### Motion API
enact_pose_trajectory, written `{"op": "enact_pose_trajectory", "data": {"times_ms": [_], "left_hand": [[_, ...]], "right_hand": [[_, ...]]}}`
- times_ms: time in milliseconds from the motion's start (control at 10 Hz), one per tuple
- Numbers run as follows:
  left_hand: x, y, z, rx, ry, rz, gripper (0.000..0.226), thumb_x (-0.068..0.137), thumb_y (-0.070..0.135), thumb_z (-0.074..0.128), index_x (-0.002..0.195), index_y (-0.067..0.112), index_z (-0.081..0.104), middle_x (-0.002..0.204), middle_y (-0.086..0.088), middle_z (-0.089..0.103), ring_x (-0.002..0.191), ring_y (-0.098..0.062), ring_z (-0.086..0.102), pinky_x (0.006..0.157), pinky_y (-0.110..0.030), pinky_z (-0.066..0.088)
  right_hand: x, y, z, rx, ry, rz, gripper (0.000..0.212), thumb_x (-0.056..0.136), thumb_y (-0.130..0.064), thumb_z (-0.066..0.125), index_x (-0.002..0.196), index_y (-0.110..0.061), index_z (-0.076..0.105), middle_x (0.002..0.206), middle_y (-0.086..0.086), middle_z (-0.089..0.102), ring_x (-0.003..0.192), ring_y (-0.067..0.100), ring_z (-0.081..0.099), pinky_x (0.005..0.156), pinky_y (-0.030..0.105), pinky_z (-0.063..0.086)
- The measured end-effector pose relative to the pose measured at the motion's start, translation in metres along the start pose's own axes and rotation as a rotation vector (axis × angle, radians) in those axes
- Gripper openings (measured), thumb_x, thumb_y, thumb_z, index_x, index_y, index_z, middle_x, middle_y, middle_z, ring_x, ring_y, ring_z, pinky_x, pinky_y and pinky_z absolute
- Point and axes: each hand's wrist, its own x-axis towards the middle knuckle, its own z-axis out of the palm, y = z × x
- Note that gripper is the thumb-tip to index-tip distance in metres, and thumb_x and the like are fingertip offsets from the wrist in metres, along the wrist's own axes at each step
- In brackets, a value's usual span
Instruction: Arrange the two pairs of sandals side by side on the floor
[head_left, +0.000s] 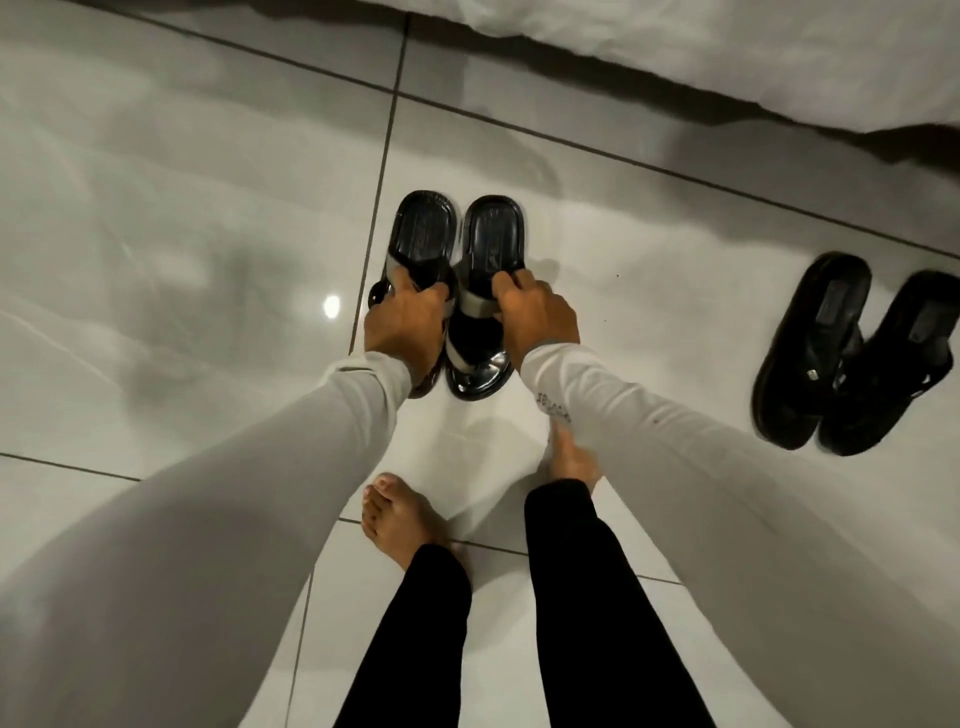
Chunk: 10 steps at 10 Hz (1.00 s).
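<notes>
Two glossy black sandals with grey straps lie side by side on the white tiled floor, heels pointing away from me. My left hand (402, 325) grips the strap of the left sandal (422, 234). My right hand (535, 312) grips the strap of the right sandal (491, 234). The two sandals touch along their inner edges. A second pair of matte black sandals (852, 358) rests on the floor at the right, tilted and overlapping slightly, well apart from both hands.
White bedding (727, 47) hangs along the top right, casting a dark shadow on the tiles. My bare feet (395, 514) stand just behind the held sandals. Glossy floor tiles (156, 234) stretch to the left.
</notes>
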Motion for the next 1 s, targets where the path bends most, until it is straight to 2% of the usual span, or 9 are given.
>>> {"op": "enact_pose_trajectory", "data": {"times_ms": [100, 200, 300, 400, 600, 800, 900, 1000], "left_hand": [[0.014, 0.018, -0.017, -0.032, -0.001, -0.024, 0.031, 0.100, 0.030, 0.049, 0.129, 0.020, 0.055, 0.145, -0.019, 0.041, 0.109, -0.042, 0.062, 0.091, -0.045, 0.052], [0.020, 0.035, -0.033, -0.071, -0.005, -0.036, 0.036, 0.100, 0.032, 0.048, 0.134, 0.022, 0.053, 0.149, -0.017, 0.037, 0.119, -0.043, 0.057, 0.096, -0.046, 0.049], [0.024, 0.049, -0.041, -0.036, 0.012, 0.005, 0.037, 0.099, 0.031, 0.050, 0.134, 0.019, 0.052, 0.146, -0.016, 0.038, 0.119, -0.042, 0.056, 0.095, -0.047, 0.051], [0.031, 0.054, -0.042, -0.064, 0.018, 0.021, 0.040, 0.097, 0.031, 0.053, 0.135, 0.019, 0.052, 0.145, -0.017, 0.037, 0.119, -0.045, 0.055, 0.099, -0.049, 0.050], [0.027, 0.059, -0.038, -0.067, 0.087, 0.017, 0.036, 0.094, 0.028, 0.055, 0.128, 0.014, 0.054, 0.141, -0.020, 0.041, 0.114, -0.048, 0.056, 0.090, -0.052, 0.049], [0.012, 0.064, -0.038, 0.081, 0.146, 0.053, 0.040, 0.099, 0.027, 0.047, 0.137, 0.012, 0.049, 0.143, -0.022, 0.044, 0.117, -0.044, 0.055, 0.093, -0.055, 0.047], [-0.001, 0.065, -0.043, 0.178, 0.143, 0.090, 0.051, 0.100, 0.031, 0.046, 0.148, 0.016, 0.040, 0.152, -0.021, 0.038, 0.126, -0.045, 0.051, 0.098, -0.055, 0.046], [-0.014, 0.068, -0.043, 0.256, 0.156, 0.118, 0.060, 0.101, 0.038, 0.043, 0.156, 0.018, 0.029, 0.160, -0.022, 0.028, 0.139, -0.043, 0.041, 0.104, -0.055, 0.042]], "right_hand": [[0.013, 0.016, -0.012, 0.023, 0.014, 0.028, 0.034, 0.094, -0.019, 0.051, 0.128, -0.013, 0.049, 0.128, 0.017, 0.054, 0.111, 0.040, 0.059, 0.083, 0.046, 0.051], [0.022, 0.032, -0.021, 0.048, 0.044, 0.042, 0.033, 0.095, -0.021, 0.049, 0.126, -0.013, 0.048, 0.128, 0.019, 0.053, 0.111, 0.042, 0.058, 0.083, 0.048, 0.051], [0.028, 0.045, -0.031, 0.036, 0.083, 0.047, 0.031, 0.092, -0.016, 0.052, 0.123, -0.012, 0.049, 0.124, 0.019, 0.054, 0.108, 0.042, 0.059, 0.082, 0.048, 0.053], [0.031, 0.050, -0.041, 0.043, 0.065, 0.054, 0.035, 0.093, -0.017, 0.051, 0.127, -0.012, 0.049, 0.130, 0.019, 0.053, 0.112, 0.041, 0.058, 0.084, 0.046, 0.051], [0.022, 0.046, -0.049, 0.013, 0.033, 0.042, 0.040, 0.092, -0.018, 0.051, 0.132, -0.013, 0.047, 0.134, 0.018, 0.052, 0.114, 0.041, 0.057, 0.090, 0.047, 0.047], [-0.003, 0.047, -0.046, 0.006, 0.101, 0.059, 0.049, 0.088, -0.016, 0.061, 0.135, -0.012, 0.046, 0.133, 0.017, 0.054, 0.119, 0.038, 0.055, 0.094, 0.047, 0.046], [-0.019, 0.048, -0.050, -0.010, 0.090, 0.086, 0.057, 0.090, -0.018, 0.062, 0.143, -0.012, 0.040, 0.143, 0.020, 0.047, 0.129, 0.039, 0.049, 0.100, 0.049, 0.045], [-0.031, 0.049, -0.055, -0.007, 0.085, 0.118, 0.065, 0.093, -0.024, 0.059, 0.150, -0.014, 0.030, 0.154, 0.022, 0.035, 0.142, 0.039, 0.035, 0.109, 0.051, 0.039]]}}
